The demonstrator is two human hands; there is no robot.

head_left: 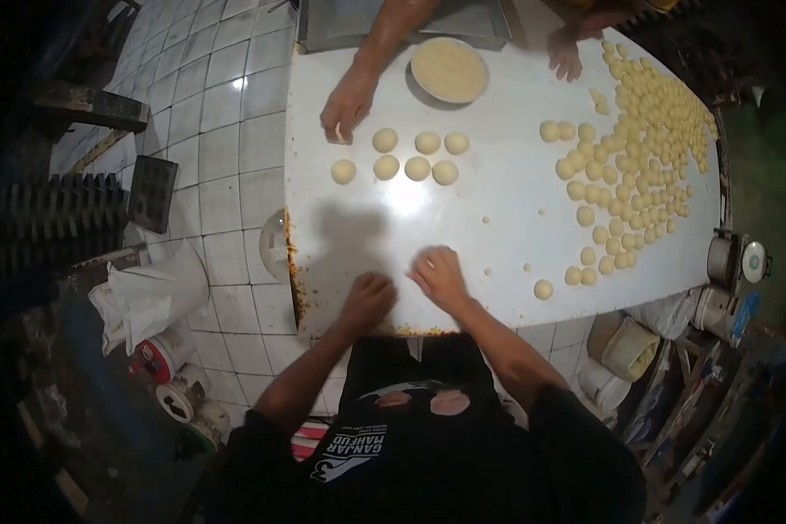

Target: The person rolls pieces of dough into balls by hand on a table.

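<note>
My left hand (371,302) is at the near edge of the white table, its fingers curled under. Whatever it may hold is hidden. To its right, my right hand (439,276) lies palm down on the tabletop with bent fingers, and its palm cannot be seen. Farther up the table, two loose rows of round dough balls (386,167) sit beyond my hands. Small dough bits (487,272) are scattered to the right of my right hand. A single dough ball (543,289) rests farther right, near the table's front edge.
Another person's hand (349,103) reaches down beside the rows, and a second hand (565,58) rests farther right. A bowl of pale crumbs (450,72) and a metal tray (323,33) stand at the far side. Many small dough balls (642,144) cover the table's right.
</note>
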